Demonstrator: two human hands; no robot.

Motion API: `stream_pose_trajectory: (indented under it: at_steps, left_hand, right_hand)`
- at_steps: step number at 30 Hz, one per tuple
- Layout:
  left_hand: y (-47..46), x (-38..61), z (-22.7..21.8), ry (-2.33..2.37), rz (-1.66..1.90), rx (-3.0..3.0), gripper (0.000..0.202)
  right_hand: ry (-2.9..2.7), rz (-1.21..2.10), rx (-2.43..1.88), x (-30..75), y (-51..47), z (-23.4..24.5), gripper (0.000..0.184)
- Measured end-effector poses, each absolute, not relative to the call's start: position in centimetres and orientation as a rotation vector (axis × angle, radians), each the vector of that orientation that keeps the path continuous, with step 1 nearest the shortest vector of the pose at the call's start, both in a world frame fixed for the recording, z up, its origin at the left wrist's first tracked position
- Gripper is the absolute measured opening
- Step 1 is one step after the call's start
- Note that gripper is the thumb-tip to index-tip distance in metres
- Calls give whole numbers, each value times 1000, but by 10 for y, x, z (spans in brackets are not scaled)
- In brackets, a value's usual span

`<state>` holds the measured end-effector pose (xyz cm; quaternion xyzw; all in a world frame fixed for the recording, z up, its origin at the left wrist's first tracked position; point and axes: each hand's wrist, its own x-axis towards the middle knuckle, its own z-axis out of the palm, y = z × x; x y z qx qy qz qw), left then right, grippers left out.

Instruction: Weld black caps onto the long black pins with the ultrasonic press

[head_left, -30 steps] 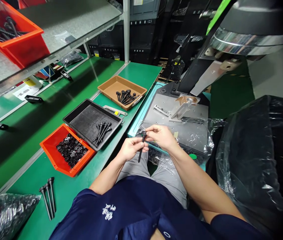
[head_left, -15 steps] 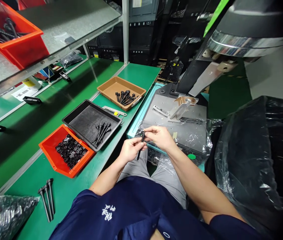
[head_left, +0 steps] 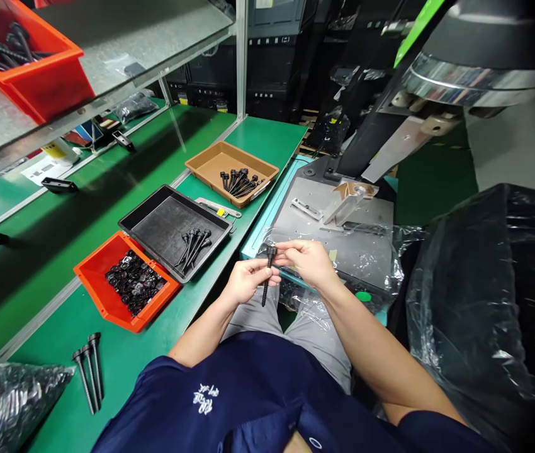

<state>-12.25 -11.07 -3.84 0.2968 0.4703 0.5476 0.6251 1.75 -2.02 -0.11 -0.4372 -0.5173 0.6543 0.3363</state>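
Note:
Over my lap, my left hand [head_left: 245,281] pinches a long black bolt [head_left: 265,290] by its shaft, just below the wide head. The bolt stands nearly upright, its thin shaft pointing down. My right hand [head_left: 309,261] is at the bolt's head with thumb and fingertips closed together against its side. Left of my hands, several similar bolts [head_left: 194,246] lie in a black tray [head_left: 154,217]. An orange bin [head_left: 102,286] beside that tray holds many small black round parts [head_left: 134,282].
A brown tray [head_left: 211,165] with more bolts stands farther back. Three bolts [head_left: 90,371] lie near a plastic bag [head_left: 7,402] on the green bench. To the right are a machine with a metal fixture [head_left: 340,211] on its plate and a large plastic-wrapped black container [head_left: 466,302].
My right fingers have shifted slightly right, so the bolt's head now shows more. The bolt sits more upright in my left hand. The whole view has shifted slightly.

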Motion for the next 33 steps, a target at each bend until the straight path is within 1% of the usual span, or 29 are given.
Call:
stream_pose_trajectory:
  at_steps: [3,8,13,16,21,23,28,33]
  left_hand:
    - [-110,-126,-34,1025,1229,631,52]
    - [-112,-131,-30,985,1223,592,52]
    - [-113,-131,-32,1038,1230,660,54]
    - [-114,-129,-39,1131,1266,711,52]
    - [-114,-129,-45,1183,1258,733,48]
    - [-113,-130,-43,1157,1261,706,46]
    - [-112,-135,-34,1008,1261,565,45]
    - [-114,-146,-33,839,1309,475,49]
  right_hand:
    - [-1316,1745,-1085,18,-22,-1,24]
    - [-1394,1720,-1057,16,-23,4,31]
    - [-1606,1574,-1142,9,-20,1,32]
    - [-1713,1510,-1186,7,-16,-7,29]
    - [-1796,1401,-1234,9,-13,-15,34]
    - [-1743,1441,-1211,9,-14,-15,33]
    - [-1413,1714,-1014,8,-16,-12,28]
    - [-1319,1745,-987,15,-18,-11,31]
